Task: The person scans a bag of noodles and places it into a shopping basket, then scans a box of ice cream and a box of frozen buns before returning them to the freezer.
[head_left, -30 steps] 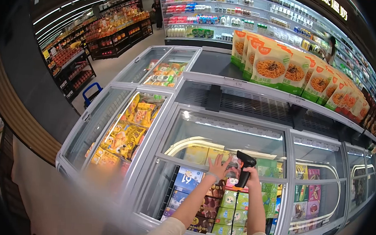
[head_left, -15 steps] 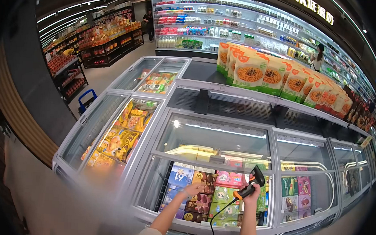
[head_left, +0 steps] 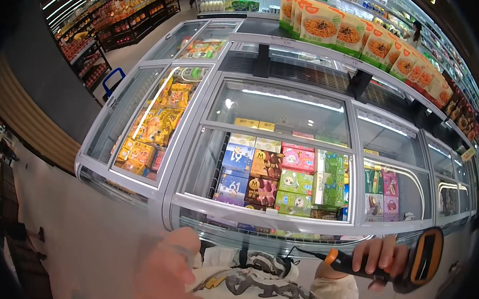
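Note:
My right hand (head_left: 376, 259) is wrapped around the handle of a black and orange barcode scanner (head_left: 426, 260), held low at the right in front of the freezer. From the orange end of its handle a black cable (head_left: 307, 252) runs left toward my body. My left hand (head_left: 169, 271) is raised close to the camera at the lower left, its fingers smeared by motion; it is nearest to the freezer's front edge. Beyond both hands, a chest freezer (head_left: 354, 156) with glass lids holds ice cream boxes, among them a brown box (head_left: 266, 163), blue boxes (head_left: 238, 158) and green boxes (head_left: 295, 181).
Another freezer section (head_left: 94, 135) at the left holds yellow bags (head_left: 163, 124). Noodle pouches (head_left: 320, 27) stand on the shelf above the freezer. A blue basket handle (head_left: 113, 79) shows by the left aisle. Behind are stocked shelves (head_left: 135, 22) and a person (head_left: 416, 31).
The view has tilted down. My right hand has drawn back from over the freezer with the scanner, down and to the right. My left hand has pulled back toward the camera.

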Motion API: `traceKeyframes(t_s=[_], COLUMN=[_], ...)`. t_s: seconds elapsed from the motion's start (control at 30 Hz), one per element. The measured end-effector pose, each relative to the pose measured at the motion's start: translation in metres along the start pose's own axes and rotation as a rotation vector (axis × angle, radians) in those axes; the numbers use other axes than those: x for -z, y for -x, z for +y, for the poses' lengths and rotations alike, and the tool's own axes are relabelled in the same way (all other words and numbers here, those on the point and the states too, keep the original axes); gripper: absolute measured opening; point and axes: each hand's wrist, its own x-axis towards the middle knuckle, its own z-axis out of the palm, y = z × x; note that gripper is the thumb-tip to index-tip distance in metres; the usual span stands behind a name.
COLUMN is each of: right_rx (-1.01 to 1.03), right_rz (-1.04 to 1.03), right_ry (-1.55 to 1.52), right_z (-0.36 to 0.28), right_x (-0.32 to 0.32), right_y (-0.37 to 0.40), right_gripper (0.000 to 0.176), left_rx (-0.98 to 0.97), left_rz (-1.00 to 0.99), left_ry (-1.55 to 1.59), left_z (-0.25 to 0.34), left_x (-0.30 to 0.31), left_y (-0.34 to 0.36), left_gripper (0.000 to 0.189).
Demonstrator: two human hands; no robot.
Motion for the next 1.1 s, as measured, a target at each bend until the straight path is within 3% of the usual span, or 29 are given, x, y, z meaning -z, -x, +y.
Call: traceKeyframes(t_s=[0.03,0.13,0.23,0.3,0.4,0.53,0.67,0.8,0.93,1.0,1.03,1.1], right_rx=[0.13,0.361,0.164,0.136,0.094,0.085,0.075,0.127,0.103,0.203,0.255,0.32], right_rz=[0.159,-0.184,-0.356,-0.359,-0.375,-0.3,-0.355,-0.414,-0.461,-0.434,-0.42,-0.202], right_ry=[0.068,-0.078,-0.071,-0.098,-0.147,-0.177,-0.32,-0.382,-0.409,-0.394,-0.388,-0.355], right_z=[0.004,0.023,0.011,0.013,0.02,0.026,0.033,0.039,0.042,0.049,0.054,0.059], right_x=[-0.032,-0.056,-0.067,-0.073,-0.076,-0.08,-0.072,-0.064,-0.046,-0.034,-0.027,-0.014], right_y=[0.0,-0.023,-0.039,-0.047,-0.06,-0.063,-0.07,-0.077,-0.08,-0.08,-0.077,-0.052], right_gripper=[0.021,0.016,0.008,0.006,0.006,0.01,0.014,0.017,0.018,0.01,0.01,0.01], left_rx=[0.061,0.215,0.329,0.412,0.08,0.146,0.182,0.139,0.126,0.115,0.069,0.449], left_rz=[-0.055,-0.238,-0.429,-0.524,-0.187,-0.257,-0.251,-0.402,-0.323,-0.334,-0.464,-0.705], left_ry=[0.017,0.063,0.097,0.124,0.238,0.217,0.28,0.389,0.471,0.503,0.484,0.429], left_z=[0.01,0.031,0.041,0.044,0.028,0.026,0.021,0.001,-0.021,-0.033,-0.046,-0.06], left_x=[-0.002,-0.001,0.006,0.007,-0.001,-0.004,-0.005,0.0,-0.004,0.003,0.013,0.027], left_y=[-0.004,-0.014,-0.023,-0.031,-0.008,-0.016,-0.016,-0.023,-0.014,-0.005,0.001,0.009], left_gripper=[0.008,0.005,0.006,0.008,0.009,0.006,0.006,0.008,0.006,0.007,0.011,0.005])
